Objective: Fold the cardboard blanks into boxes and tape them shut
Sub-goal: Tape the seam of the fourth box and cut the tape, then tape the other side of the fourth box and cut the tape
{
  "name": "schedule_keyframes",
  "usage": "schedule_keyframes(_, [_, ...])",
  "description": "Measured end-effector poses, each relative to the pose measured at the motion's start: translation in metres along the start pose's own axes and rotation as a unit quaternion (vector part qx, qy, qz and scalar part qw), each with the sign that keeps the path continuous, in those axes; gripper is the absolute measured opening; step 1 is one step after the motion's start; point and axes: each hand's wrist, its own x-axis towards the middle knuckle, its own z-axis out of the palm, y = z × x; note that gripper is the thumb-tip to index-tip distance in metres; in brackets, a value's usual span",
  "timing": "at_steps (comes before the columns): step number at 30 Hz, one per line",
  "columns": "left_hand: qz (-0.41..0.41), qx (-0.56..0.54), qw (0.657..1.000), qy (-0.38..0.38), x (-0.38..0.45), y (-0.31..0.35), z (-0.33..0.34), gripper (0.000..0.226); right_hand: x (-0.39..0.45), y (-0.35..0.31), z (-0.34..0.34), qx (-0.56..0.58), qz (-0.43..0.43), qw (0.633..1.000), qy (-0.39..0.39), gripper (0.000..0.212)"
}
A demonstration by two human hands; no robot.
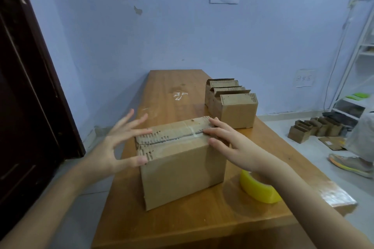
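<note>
step: both flat hands, left hand (113, 143) and right hand (232, 143), fingers spread, press the taped seam on the box (182, 163).
next: probably set it beside the finished boxes (232, 105).

Matt corrugated cardboard box (180, 168), glossy clear tape on its seam; translucent yellow tape roll (258, 190); varnished wood surface (168, 87)

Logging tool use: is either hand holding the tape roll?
No: the tape roll lies on the table; both hands touch the box.
</note>
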Motion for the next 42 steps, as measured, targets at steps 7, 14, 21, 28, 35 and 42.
schedule_keyframes(7, [0.001, 0.043, 0.999, 0.029, -0.001, -0.005, 0.026, 0.066, -0.022, -0.048, 0.031, -0.061, -0.183, 0.965, 0.176, 0.032])
schedule_keyframes(14, [0.066, 0.199, 0.968, 0.137, -0.01, 0.019, 0.06, 0.056, -0.022, -0.032, 0.035, -0.071, -0.157, 0.968, 0.183, 0.037])
schedule_keyframes(21, [0.062, 0.208, 0.954, 0.206, 0.009, 0.044, 0.092, 0.042, -0.039, 0.007, 0.01, -0.088, -0.03, 0.984, 0.15, 0.052])
schedule_keyframes(28, [0.051, 0.23, 0.951, 0.2, 0.003, 0.042, 0.086, 0.061, -0.082, 0.068, -0.011, -0.206, 0.229, 0.945, -0.106, 0.128])
schedule_keyframes(35, [0.124, 0.243, 0.928, 0.253, 0.003, 0.07, 0.088, 0.046, -0.092, 0.075, -0.004, -0.087, 0.165, 0.982, 0.019, 0.106])
schedule_keyframes(42, [0.074, 0.122, 0.989, 0.047, 0.014, 0.123, 0.119, 0.064, -0.107, 0.056, -0.044, 0.183, 0.069, 0.973, 0.125, 0.097])
